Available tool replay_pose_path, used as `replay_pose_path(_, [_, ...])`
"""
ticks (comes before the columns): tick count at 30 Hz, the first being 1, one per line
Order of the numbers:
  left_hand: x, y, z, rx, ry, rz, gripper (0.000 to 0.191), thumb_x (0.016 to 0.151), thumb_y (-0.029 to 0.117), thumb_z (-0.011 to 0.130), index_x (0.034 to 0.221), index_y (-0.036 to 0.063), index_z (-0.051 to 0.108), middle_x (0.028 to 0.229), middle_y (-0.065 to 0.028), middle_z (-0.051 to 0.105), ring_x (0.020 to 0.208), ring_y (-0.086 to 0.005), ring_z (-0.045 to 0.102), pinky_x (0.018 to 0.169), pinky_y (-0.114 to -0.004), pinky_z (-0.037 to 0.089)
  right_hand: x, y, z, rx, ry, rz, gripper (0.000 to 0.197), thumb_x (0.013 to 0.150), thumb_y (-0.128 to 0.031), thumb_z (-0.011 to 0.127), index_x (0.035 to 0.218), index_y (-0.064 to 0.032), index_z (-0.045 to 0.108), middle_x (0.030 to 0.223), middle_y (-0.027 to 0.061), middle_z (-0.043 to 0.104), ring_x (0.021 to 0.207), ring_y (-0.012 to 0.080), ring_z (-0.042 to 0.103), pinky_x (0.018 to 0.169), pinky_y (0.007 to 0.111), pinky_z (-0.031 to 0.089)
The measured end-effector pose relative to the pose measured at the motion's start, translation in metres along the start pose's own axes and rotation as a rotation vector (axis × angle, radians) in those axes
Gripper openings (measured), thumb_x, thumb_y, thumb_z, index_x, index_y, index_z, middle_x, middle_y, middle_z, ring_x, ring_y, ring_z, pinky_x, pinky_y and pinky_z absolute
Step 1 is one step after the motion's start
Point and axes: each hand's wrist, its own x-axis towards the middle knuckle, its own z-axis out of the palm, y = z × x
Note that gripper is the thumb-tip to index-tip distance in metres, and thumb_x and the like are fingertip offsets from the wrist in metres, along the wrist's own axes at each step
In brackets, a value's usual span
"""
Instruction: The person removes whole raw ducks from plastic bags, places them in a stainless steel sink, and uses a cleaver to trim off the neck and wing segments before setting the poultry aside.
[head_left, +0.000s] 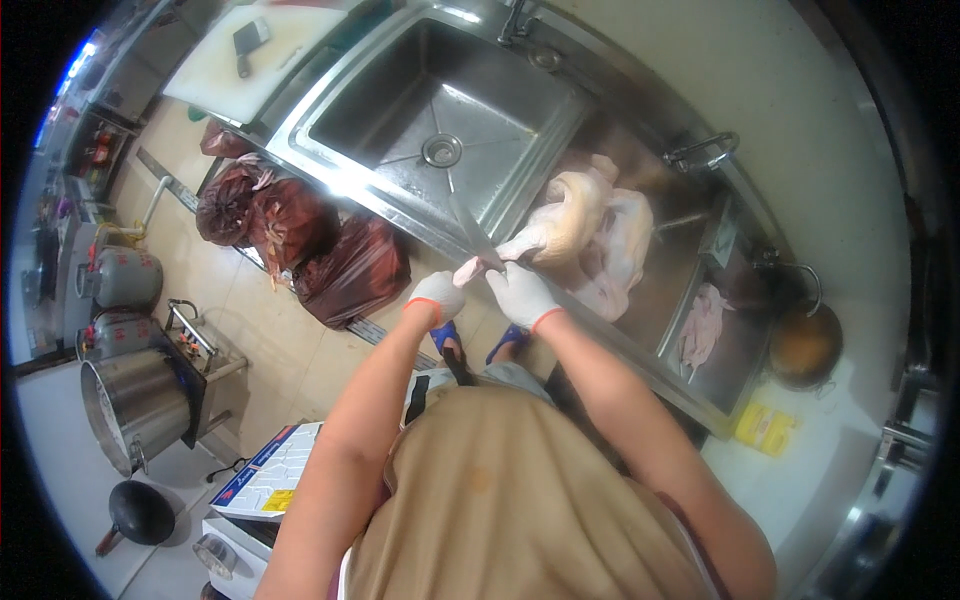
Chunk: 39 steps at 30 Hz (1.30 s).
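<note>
My left hand (439, 294), in a white glove with an orange cuff, grips a pale piece of poultry (468, 271) just over the front edge of the steel sink unit. My right hand (522, 294), gloved the same way, is closed on a knife; its handle is hidden. The knife's blade (468, 223) points away from me and crosses the meat between my hands. To the right, plucked whole poultry (574, 217) lies in a steel basin (675, 247). A limb of it reaches towards the blade; whether it joins the held piece I cannot tell.
A deep sink (405, 112) lies beyond the blade. A cleaver (250, 41) rests on a white cutting board (225, 82). Dark red plastic bags (356, 270) stand on the floor left. More poultry pieces (703, 322) lie in the right-hand compartment, below a faucet (802, 274).
</note>
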Motion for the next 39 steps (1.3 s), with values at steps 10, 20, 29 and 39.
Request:
replay_pose_path(10, [-0.026,0.011,-0.032,-0.632,-0.382,-0.110,0.030,0.092,0.028,0.069,0.115,0.0112,0.063,0.067,0.0005,0.051,0.051,-0.0124,0.042,0.045,-0.032,0.033,-0.016,0.007,0.015,-0.012,0.148,0.060,0.045,0.102,-0.039,0.055,0.125,-0.0010,0.060,0.102,0.0329,0.069,0.096,0.0521,0.066,0.085,0.057,0.051])
replay_pose_path(20, [-0.024,0.004,-0.029,-0.880,-0.473,-0.146,0.023,0.097,0.025,0.068,0.114,0.0122,0.060,0.060,0.0048,0.040,0.047,-0.0108,0.034,0.043,-0.030,0.027,-0.001,-0.018,0.020,-0.091,0.034,0.153,0.045,0.103,-0.039,0.052,0.126,-0.0014,0.058,0.096,0.0347,0.069,0.090,0.0537,0.066,0.081,0.061,0.051])
replay_pose_path(29, [0.005,-0.034,0.014,-1.248,-0.684,-0.165,0.025,0.100,0.019,0.062,0.123,0.0095,0.056,0.060,0.0045,0.040,0.043,-0.0103,0.032,0.038,-0.030,0.027,-0.073,-0.015,0.013,-0.164,-0.093,0.213,0.044,0.104,-0.039,0.048,0.114,0.0019,0.057,0.097,0.0359,0.068,0.089,0.0544,0.066,0.082,0.061,0.052])
replay_pose_path(39, [0.030,-0.050,0.079,-1.333,-0.424,0.076,0.011,0.094,0.012,0.065,0.104,0.0091,0.063,0.062,0.0027,0.046,0.049,-0.0099,0.040,0.046,-0.029,0.032,-0.005,-0.030,0.017,-0.254,-0.025,0.021,0.042,0.104,-0.040,0.050,0.113,-0.0003,0.061,0.092,0.0320,0.070,0.089,0.0517,0.068,0.080,0.057,0.053])
